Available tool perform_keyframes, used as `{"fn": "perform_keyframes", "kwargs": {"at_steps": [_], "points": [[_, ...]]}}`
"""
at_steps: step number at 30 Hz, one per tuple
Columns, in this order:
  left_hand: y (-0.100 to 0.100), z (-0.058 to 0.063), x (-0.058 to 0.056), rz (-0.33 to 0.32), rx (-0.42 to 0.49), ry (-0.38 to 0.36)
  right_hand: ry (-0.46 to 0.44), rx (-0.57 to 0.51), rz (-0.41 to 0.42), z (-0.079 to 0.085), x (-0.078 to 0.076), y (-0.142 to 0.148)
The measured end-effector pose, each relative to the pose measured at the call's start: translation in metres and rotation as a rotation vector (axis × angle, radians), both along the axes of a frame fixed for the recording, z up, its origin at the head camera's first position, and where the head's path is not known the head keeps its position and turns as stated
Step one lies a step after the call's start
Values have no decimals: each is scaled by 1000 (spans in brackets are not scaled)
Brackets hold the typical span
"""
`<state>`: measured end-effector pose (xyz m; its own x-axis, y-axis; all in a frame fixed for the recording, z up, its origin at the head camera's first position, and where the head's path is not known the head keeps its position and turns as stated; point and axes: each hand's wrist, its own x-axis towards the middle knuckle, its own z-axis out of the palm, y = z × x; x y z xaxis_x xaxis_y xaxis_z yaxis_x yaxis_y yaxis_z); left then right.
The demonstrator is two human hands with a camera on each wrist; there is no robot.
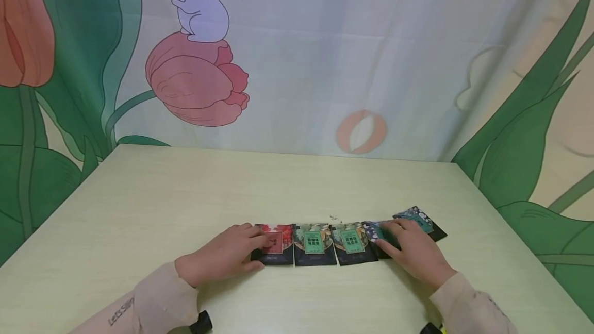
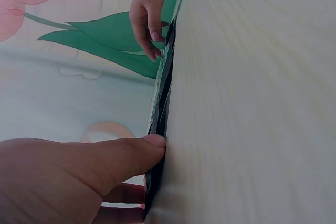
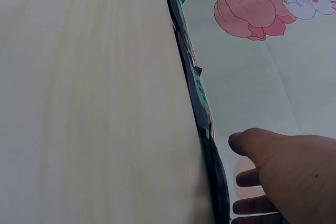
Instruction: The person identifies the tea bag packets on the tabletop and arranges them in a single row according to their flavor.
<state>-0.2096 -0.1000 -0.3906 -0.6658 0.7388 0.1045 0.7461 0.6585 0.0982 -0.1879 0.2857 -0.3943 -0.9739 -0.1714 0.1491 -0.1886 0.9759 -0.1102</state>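
Flat dark sachets with coloured labels lie side by side on the table. My left hand (image 1: 225, 254) touches the left end of the red sachet (image 1: 280, 246), its thumb (image 2: 149, 148) at the near edge in the left wrist view. Right of it lie two green-labelled sachets, the first green sachet (image 1: 313, 246) and the second green sachet (image 1: 352, 244). Over a blue-labelled sachet (image 1: 369, 231), which it partly hides, my right hand (image 1: 415, 254) is spread with loose fingers. Beyond that hand another blue sachet (image 1: 429, 226) lies tilted, out of line with the row.
The pale wooden table (image 1: 185, 195) extends around the row. Behind it hangs a cloth (image 1: 297, 66) printed with flowers and a white rabbit. Small dark marks (image 1: 335, 218) show on the table just beyond the row.
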Motion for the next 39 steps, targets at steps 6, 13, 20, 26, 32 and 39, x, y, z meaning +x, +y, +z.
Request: {"fn": "perform_keyframes", "kwargs": {"at_steps": [6, 13, 20, 26, 32, 39], "points": [[0, 1, 0, 0, 0, -11, 23, -2, 2, 5, -1, 7], [0, 2, 0, 4, -8, -10, 69, 8, 62, 11, -4, 19], [0, 2, 0, -1, -6, -6, 55, -8, 43, 17, -9, 26], [0, 3, 0, 8, -9, -17, 47, 0, 29, 18, -13, 31], [0, 2, 0, -1, -8, -10, 56, 6, 58, 13, -19, 42], [-1, 0, -1, 2, -11, -13, 57, 24, 67, 7, -25, 54]]}}
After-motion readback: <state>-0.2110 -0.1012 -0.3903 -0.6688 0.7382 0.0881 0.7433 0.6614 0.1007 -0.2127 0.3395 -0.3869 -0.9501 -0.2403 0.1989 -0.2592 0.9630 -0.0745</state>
